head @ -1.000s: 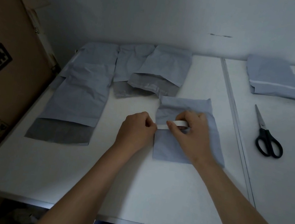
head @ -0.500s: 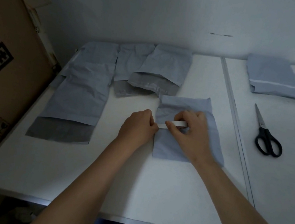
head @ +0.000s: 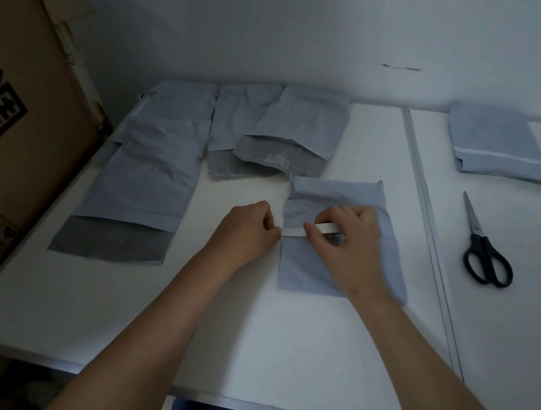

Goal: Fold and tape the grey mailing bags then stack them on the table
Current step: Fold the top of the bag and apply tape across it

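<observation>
View from my head over the desk (head: 113, 305). My left hand (head: 247, 231) was curled, pinching the left end of a white tape strip (head: 310, 229) at the left edge of the folded bag (head: 329, 266). My right hand (head: 347, 245) held the strip further along, thumb below and fingers curled above, with the strip lying across the fold line; whether any of it had stuck down I could not tell.

The bag lay flat just right of the desk's middle, well clear of its near edge. It was pale grey-blue, thin and creased, its top flap folded down over the body. I judged it light, limp and somewhat slick, so it would slide or spring open unless pressed flat; the best hold would be on the fold itself, with the fingers pinning it while the tape was smoothed outward. The tape looked narrow and flimsy, likely to twist or cling to my fingers.

Unfolded bags (head: 150, 176) lay overlapping at the far left of the desk, their darker open ends toward me. One finished bag (head: 497, 147), with a white tape line across it, sat at the far right. Scissors (head: 484, 255) lay nearer on the right, shut, handles toward me. A cardboard box (head: 19, 106) stood at the left.
</observation>
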`<move>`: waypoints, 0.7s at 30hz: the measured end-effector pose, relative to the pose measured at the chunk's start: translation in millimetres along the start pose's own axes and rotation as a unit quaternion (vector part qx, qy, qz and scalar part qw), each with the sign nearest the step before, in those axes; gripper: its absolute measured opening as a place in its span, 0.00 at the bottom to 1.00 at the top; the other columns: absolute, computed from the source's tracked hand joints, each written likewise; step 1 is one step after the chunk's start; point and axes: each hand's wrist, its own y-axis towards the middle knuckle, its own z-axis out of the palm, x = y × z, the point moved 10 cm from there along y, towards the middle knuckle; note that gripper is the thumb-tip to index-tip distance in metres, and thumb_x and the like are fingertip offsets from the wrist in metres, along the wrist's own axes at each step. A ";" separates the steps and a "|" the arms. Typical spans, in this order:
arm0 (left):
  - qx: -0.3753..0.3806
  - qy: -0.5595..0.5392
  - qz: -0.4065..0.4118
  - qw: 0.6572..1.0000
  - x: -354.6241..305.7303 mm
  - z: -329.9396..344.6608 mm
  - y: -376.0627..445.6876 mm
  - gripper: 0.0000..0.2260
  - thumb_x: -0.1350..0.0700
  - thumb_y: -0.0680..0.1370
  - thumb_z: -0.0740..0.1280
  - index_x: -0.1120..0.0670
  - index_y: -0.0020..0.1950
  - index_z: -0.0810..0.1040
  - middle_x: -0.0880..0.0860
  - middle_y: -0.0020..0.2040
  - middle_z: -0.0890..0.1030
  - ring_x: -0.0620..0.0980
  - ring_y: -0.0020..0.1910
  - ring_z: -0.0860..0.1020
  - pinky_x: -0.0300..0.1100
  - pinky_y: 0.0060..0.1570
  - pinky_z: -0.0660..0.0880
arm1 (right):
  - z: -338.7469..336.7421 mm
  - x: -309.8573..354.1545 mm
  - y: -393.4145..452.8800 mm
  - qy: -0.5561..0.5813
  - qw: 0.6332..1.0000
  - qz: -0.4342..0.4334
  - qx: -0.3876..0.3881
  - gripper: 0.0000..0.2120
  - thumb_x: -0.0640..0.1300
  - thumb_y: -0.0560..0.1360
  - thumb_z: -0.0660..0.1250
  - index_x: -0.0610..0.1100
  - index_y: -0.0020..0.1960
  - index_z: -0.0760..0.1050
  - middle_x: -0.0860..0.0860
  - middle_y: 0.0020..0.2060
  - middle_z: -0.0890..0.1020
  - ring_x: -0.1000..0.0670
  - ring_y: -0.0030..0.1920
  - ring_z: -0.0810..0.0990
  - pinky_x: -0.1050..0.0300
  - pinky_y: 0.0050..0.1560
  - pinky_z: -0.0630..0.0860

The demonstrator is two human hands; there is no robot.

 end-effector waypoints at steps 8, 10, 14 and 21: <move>-0.099 -0.008 0.198 0.975 -36.5 -15.6 -21.3 0.06 0.59 0.79 0.63 0.56 0.52 0.79 0.50 0.48 0.78 0.47 0.46 0.76 0.40 0.46 0.73 | 1.0 0.5 0.7 0.000 1.000 -0.001 0.004 0.12 0.58 0.69 0.65 0.50 0.37 0.75 0.60 0.32 0.75 0.53 0.45 0.66 0.58 0.49 0.65; -0.069 0.013 0.247 0.966 -43.6 -2.8 -23.6 0.08 0.60 0.79 0.63 0.57 0.54 0.81 0.52 0.50 0.79 0.48 0.49 0.76 0.41 0.48 0.73 | 0.6 -0.3 0.9 -0.002 1.000 -0.005 0.001 0.12 0.58 0.69 0.65 0.50 0.37 0.75 0.60 0.33 0.76 0.54 0.45 0.66 0.59 0.49 0.65; -0.073 0.050 0.280 0.956 -42.8 6.8 -27.2 0.11 0.60 0.78 0.64 0.57 0.57 0.82 0.53 0.51 0.81 0.51 0.50 0.76 0.44 0.50 0.74 | 6.4 -3.4 1.6 0.002 1.000 0.005 0.020 0.09 0.51 0.71 0.71 0.48 0.38 0.76 0.59 0.33 0.77 0.52 0.46 0.68 0.58 0.49 0.67; -0.085 0.056 0.292 0.951 -45.1 5.1 -31.0 0.12 0.57 0.76 0.63 0.56 0.55 0.83 0.52 0.46 0.82 0.52 0.45 0.78 0.48 0.40 0.77 | 20.9 -4.1 26.0 -0.013 0.959 0.100 0.265 0.17 0.55 0.75 0.68 0.40 0.40 0.78 0.54 0.32 0.81 0.60 0.33 0.78 0.65 0.34 0.70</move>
